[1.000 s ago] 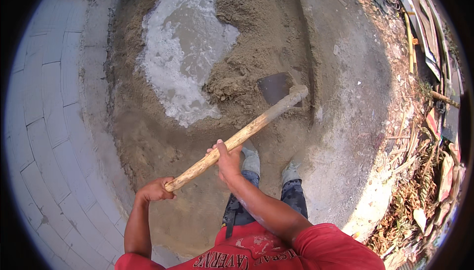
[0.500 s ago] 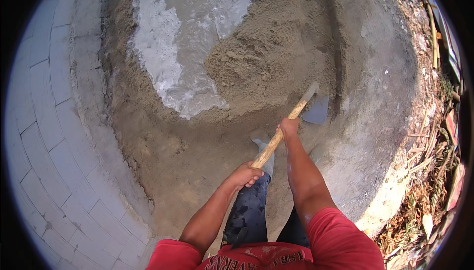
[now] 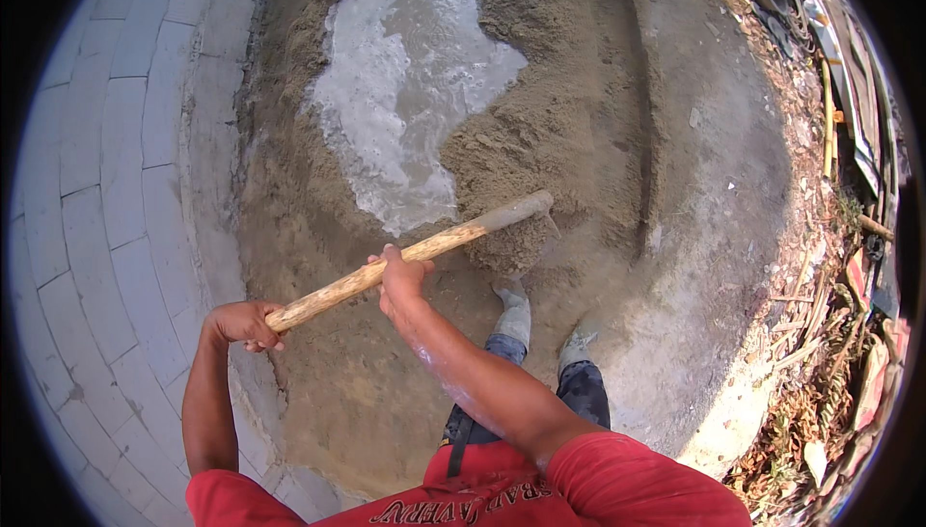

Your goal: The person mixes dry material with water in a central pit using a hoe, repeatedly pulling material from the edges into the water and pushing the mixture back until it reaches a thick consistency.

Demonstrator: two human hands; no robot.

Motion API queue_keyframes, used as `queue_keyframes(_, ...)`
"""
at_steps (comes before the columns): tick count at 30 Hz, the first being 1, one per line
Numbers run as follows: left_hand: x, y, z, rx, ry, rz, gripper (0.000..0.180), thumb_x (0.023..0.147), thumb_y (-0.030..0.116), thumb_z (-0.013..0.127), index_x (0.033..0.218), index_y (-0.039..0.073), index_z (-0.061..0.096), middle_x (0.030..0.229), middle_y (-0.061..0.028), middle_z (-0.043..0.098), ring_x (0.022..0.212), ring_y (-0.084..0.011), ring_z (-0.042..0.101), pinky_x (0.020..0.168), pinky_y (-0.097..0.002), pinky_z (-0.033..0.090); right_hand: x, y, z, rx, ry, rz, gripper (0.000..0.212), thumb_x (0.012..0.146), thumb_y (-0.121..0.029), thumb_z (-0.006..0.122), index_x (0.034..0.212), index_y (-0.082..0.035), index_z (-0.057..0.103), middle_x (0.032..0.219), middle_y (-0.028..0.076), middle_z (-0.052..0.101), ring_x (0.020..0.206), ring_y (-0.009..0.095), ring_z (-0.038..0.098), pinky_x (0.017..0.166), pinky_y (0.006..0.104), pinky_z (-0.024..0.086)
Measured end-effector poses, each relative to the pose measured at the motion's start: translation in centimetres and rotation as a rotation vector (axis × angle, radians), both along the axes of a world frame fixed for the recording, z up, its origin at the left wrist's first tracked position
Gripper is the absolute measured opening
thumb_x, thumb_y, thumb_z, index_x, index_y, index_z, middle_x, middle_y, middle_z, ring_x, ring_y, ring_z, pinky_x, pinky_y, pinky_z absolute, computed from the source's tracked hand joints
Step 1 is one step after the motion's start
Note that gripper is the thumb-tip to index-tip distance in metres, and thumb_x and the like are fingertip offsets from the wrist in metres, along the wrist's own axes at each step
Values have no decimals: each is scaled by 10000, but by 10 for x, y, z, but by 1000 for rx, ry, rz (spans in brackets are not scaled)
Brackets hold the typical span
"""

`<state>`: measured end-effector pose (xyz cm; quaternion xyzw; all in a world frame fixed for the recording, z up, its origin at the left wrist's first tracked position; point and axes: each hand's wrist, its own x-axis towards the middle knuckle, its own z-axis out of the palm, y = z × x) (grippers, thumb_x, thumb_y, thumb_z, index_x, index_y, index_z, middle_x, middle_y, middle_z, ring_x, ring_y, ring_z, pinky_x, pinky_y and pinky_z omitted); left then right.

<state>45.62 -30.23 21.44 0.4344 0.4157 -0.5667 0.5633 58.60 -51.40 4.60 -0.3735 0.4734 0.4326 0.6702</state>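
A hoe with a thick pale wooden handle slants across in front of me, its grey, caked end up to the right. My left hand is closed round the butt of the handle at the left. Farther up, my right hand grips the same handle near its middle. Only a thin edge of the hoe blade shows; a clump of damp sand hides the rest. Beyond it, a pool of grey, wet cement mix lies within heaped sand.
On the left runs a pale block wall. My boots stand on the ground just this side of the sand. Along the right lie dry leaves, a yellow pole and mixed scrap.
Both hands have moved left with the hoe, and the handle now lies flatter. Its head has swung from the bare ground at right to the sand's near edge, where sand covers the blade.
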Motion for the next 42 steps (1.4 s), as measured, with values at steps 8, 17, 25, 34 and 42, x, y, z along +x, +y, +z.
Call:
queue_keyframes(8,-64,-257,-50,29,-191,-109,470,795,337,839,1070,45,594,816,-68,633,655,-163,607,609,-315,486,-39,-216,-49,-49,-167,76,278,921,-26,539,1092,-74,325,857,130,525,652,248,611,586,418,588)
queue_keyframes(17,5,-562,-255,410,-290,-148,475,825,283,690,1227,43,611,914,-208,700,841,-364,691,747,-448,529,38,-433,-264,-589,-115,546,170,851,-75,522,891,79,581,614,108,563,482,210,579,441,357,496)
queue_keyframes(25,25,-426,-328,275,-247,-318,425,799,247,677,1153,14,649,1012,-235,711,1000,-390,685,866,-449,521,34,-362,-345,-633,-82,215,122,890,-68,586,894,52,562,634,102,544,482,215,548,455,361,485)
queue_keyframes(34,39,-97,-167,353,-460,-797,358,754,226,658,1039,9,667,980,-247,706,955,-406,681,835,-474,516,-34,-70,-214,-329,50,-401,81,880,-38,555,875,12,492,673,105,505,510,222,525,476,380,500)
queue_keyframes(42,15,95,14,412,-199,-829,377,769,242,742,1078,58,629,743,-50,645,642,-210,598,600,-376,488,-91,122,-39,-34,52,-567,134,940,-72,591,944,12,487,758,102,535,617,223,590,582,422,564)
